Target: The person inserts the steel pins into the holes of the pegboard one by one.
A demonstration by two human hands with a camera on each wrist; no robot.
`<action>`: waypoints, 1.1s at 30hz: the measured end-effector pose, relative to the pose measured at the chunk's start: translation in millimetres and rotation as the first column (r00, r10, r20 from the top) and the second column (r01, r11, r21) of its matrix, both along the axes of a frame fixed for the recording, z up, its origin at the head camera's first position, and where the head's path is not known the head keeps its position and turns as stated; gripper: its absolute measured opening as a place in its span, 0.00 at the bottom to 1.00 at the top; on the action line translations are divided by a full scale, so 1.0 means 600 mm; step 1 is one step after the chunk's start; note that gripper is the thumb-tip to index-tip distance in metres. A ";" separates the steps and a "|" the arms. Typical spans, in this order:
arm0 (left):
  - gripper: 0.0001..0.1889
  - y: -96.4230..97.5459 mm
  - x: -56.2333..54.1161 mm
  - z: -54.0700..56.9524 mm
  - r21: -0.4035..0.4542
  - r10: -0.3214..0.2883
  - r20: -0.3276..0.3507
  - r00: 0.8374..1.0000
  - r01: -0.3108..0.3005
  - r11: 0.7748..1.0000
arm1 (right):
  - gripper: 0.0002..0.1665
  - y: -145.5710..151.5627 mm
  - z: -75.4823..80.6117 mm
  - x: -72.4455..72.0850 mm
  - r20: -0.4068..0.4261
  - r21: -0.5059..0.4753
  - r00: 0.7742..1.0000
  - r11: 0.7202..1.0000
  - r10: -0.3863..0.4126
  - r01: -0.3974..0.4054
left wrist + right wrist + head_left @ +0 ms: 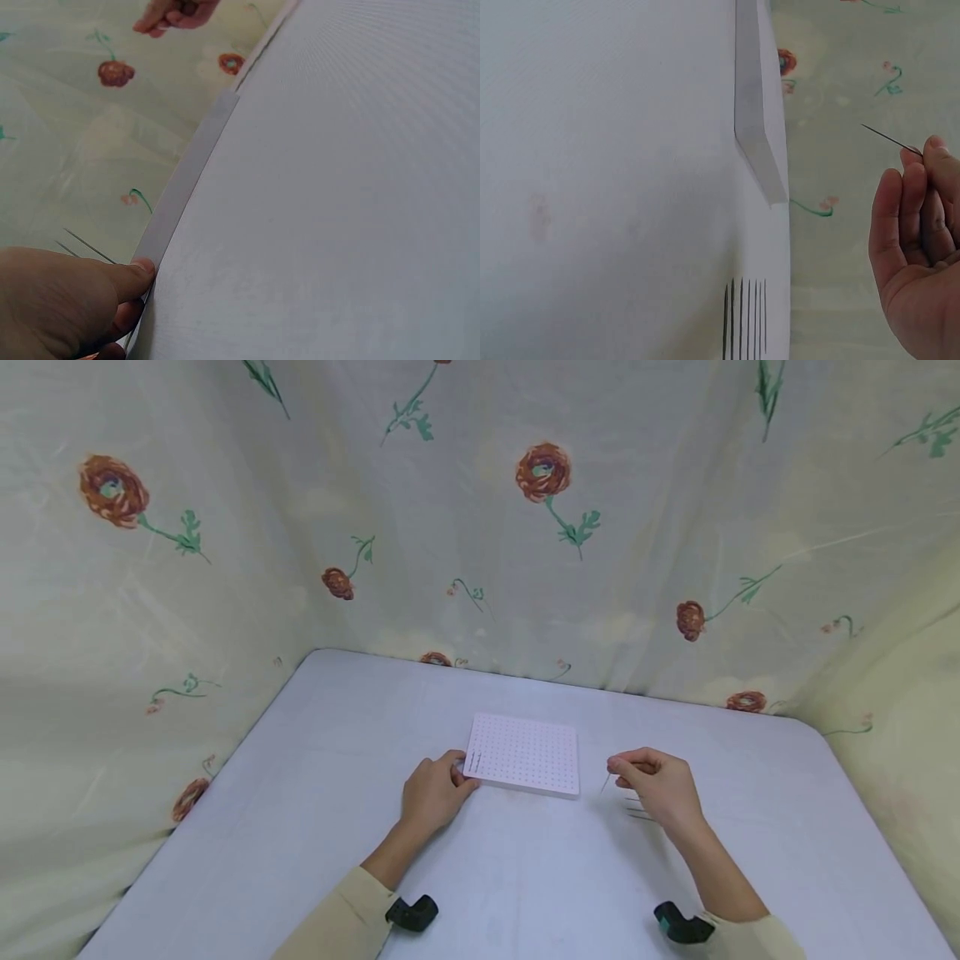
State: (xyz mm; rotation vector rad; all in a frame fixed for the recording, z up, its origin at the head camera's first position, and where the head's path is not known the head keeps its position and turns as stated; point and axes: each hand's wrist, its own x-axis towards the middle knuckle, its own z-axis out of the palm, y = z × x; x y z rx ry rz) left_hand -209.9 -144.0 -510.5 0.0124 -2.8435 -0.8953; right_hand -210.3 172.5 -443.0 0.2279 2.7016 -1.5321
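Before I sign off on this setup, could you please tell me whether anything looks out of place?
Nothing stands out: the board lies flat, the loose pins lie side by side, and the pin in the right hand looks straight.

Tabletop [525,877]: bright and evenly lit around the grips in the head view; the light is diffuse, its source out of view.
Right hand [660,787]: casts a faint, soft-edged shadow on the tabletop just below its grip.
Needle [889,138]: in that grip, faint in the head view, crisper in the right wrist view.
Left hand [67,300]: dim in its own greyish wrist view, where fine ripple lines streak the tabletop past its grip.
Curtain [450,510]: duller behind both grips, with patches of pale sheen.
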 end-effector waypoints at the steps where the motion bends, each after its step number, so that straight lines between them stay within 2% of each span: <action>1: 0.25 0.000 0.000 0.000 0.002 0.000 0.000 1.000 0.000 1.000 | 0.20 -0.007 0.001 -0.002 -0.003 0.008 1.000 1.000 0.006 -0.006; 5: 0.25 -0.001 0.000 0.001 0.004 0.000 -0.003 1.000 0.000 1.000 | 0.16 -0.033 0.007 -0.009 -0.021 0.026 0.999 0.999 0.029 -0.029; 21: 0.25 -0.001 0.002 0.003 0.007 0.000 -0.012 1.000 0.000 1.000 | 0.13 -0.098 0.016 -0.028 -0.100 0.010 0.989 0.994 0.113 -0.112; 33: 0.25 -0.001 0.003 0.007 0.003 -0.008 -0.018 1.000 0.008 1.000 | 0.10 -0.154 0.017 -0.035 -0.094 -0.014 0.986 0.990 0.138 -0.140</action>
